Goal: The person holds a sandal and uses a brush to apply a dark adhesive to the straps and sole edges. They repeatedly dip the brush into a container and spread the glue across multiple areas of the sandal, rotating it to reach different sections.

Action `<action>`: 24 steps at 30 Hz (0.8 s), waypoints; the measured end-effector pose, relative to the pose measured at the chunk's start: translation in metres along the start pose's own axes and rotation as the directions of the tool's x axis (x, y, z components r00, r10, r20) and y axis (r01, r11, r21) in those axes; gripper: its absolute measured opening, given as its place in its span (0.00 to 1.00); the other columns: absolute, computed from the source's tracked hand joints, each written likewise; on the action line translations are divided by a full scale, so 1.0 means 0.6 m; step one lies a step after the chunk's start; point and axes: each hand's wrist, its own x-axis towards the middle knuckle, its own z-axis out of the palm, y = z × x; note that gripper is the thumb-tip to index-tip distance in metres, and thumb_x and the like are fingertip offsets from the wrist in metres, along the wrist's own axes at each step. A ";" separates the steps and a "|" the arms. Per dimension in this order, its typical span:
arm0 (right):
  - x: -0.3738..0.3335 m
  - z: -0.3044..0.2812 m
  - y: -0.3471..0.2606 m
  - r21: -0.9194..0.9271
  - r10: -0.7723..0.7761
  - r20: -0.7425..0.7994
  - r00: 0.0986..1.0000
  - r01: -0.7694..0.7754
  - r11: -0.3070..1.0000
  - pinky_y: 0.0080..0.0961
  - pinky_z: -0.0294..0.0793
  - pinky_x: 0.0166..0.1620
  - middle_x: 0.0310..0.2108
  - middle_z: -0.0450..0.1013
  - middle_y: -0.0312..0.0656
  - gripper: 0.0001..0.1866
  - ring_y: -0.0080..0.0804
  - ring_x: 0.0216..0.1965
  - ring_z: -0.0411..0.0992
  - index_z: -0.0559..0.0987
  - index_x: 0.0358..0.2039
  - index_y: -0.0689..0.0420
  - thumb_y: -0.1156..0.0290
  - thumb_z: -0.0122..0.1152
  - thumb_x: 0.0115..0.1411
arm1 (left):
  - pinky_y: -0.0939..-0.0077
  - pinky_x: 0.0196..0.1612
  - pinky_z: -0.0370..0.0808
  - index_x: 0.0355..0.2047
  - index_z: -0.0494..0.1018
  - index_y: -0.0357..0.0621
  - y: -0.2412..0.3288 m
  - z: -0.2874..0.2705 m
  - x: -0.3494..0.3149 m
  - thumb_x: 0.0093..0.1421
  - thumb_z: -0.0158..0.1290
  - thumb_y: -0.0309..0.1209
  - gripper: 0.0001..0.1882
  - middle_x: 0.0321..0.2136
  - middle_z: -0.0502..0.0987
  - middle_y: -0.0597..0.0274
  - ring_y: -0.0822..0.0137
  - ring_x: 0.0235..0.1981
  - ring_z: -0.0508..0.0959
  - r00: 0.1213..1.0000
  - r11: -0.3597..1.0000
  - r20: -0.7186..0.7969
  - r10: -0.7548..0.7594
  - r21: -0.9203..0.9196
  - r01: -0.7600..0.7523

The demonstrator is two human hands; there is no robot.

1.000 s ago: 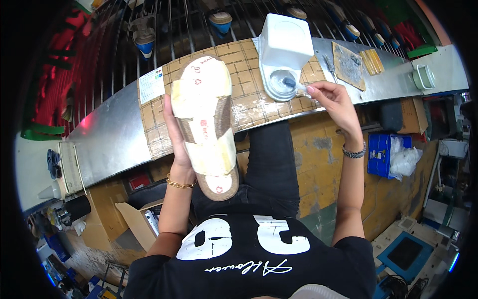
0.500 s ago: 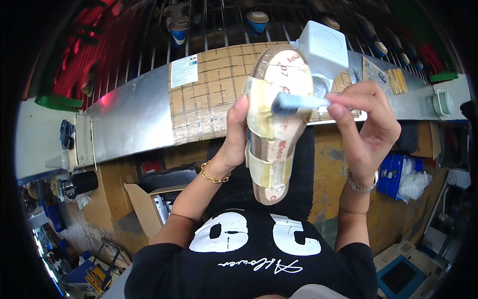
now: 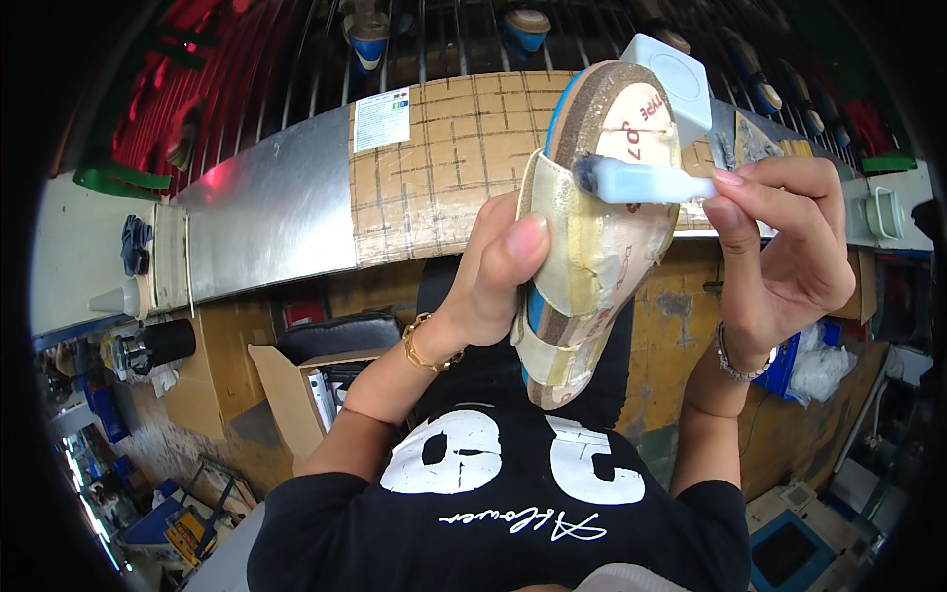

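Occupying the 2 o'clock side of the head view, clock centred on its middle: one sandal [image 3: 604, 242], held in the air before the worker, wide end toward 1 o'clock, narrow end toward 7. Pale face with red printing turned to the camera; brown rim, blue edge along its 9 o'clock side, cream straps folded across.

Left hand [image 3: 493, 271]: near the centre, gripping the sandal from its 8 o'clock side, thumb pressed on a strap, remaining fingers mostly hidden behind. Gold chain bracelet [image 3: 412, 343] at the wrist.

Right hand [image 3: 789, 261]: near 3 o'clock, thumb and forefinger pinching the handle end of one pale-blue brush [image 3: 646, 184], other fingers curled. Brush lies across the sandal, dark bristles pointing to 9 o'clock, against the strap near the wide end. Beaded bracelet [image 3: 742, 374] at the wrist.

Surroundings: white container [image 3: 681, 84], between 1 and 2 o'clock, partly behind the sandal. Metal table [image 3: 261, 197], bare part at 10 o'clock. Cardboard sheet [image 3: 444, 168] with dark grid lines, 11 o'clock, bearing a printed paper [image 3: 382, 118]. Barred rack [image 3: 434, 49], 12 o'clock, with blue-and-tan footwear [image 3: 528, 30]. Pale green cup [image 3: 883, 212], near 3 o'clock. Blue crate [image 3: 779, 367] with white plastic bag [image 3: 821, 365], between 3 and 4. Open carton [image 3: 286, 395], 8 o'clock. Black shirt [image 3: 473, 523] with white lettering, 6 o'clock, worn by the worker.
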 end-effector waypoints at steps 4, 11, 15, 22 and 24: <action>0.003 -0.008 0.005 0.034 -0.006 0.056 0.998 0.004 0.999 0.23 0.68 0.41 0.33 0.75 0.44 0.08 0.30 0.36 0.71 0.84 0.33 0.64 0.84 0.70 0.49 | 0.72 0.43 0.76 0.49 0.72 0.25 -0.001 -0.005 -0.002 0.58 0.40 0.69 0.49 0.39 0.80 0.49 0.65 0.40 0.80 1.000 1.000 0.028 -0.002 0.009 0.002; 0.008 -0.024 0.012 0.025 -0.062 0.128 0.990 0.060 0.998 0.24 0.68 0.41 0.32 0.75 0.45 0.09 0.32 0.36 0.71 0.85 0.33 0.64 0.83 0.70 0.49 | 0.73 0.44 0.75 0.48 0.73 0.27 -0.001 -0.001 -0.005 0.58 0.42 0.67 0.46 0.39 0.80 0.51 0.66 0.40 0.79 0.997 1.000 0.080 0.007 0.007 -0.007; 0.009 -0.029 0.007 0.028 -0.012 0.139 0.990 0.008 1.000 0.23 0.68 0.40 0.32 0.75 0.46 0.09 0.32 0.36 0.71 0.85 0.33 0.65 0.82 0.71 0.49 | 0.73 0.43 0.75 0.48 0.74 0.27 0.008 0.003 -0.011 0.58 0.42 0.67 0.46 0.38 0.80 0.51 0.67 0.40 0.79 0.998 0.998 0.031 -0.056 0.007 0.056; 0.002 -0.025 -0.009 -0.015 -0.035 0.109 0.993 0.037 0.999 0.24 0.68 0.38 0.32 0.75 0.47 0.10 0.33 0.34 0.71 0.85 0.31 0.63 0.81 0.72 0.44 | 0.73 0.43 0.75 0.48 0.74 0.29 0.018 0.010 -0.009 0.60 0.39 0.66 0.45 0.38 0.81 0.51 0.67 0.40 0.80 1.000 0.998 0.017 0.011 0.060 -0.012; 0.001 -0.024 -0.009 -0.001 -0.028 0.124 0.992 0.028 1.000 0.24 0.67 0.38 0.32 0.75 0.47 0.11 0.33 0.34 0.70 0.85 0.31 0.63 0.81 0.72 0.43 | 0.73 0.43 0.75 0.49 0.73 0.29 0.018 0.011 -0.008 0.61 0.38 0.66 0.45 0.39 0.81 0.51 0.67 0.40 0.80 1.000 0.998 0.027 0.010 0.057 -0.011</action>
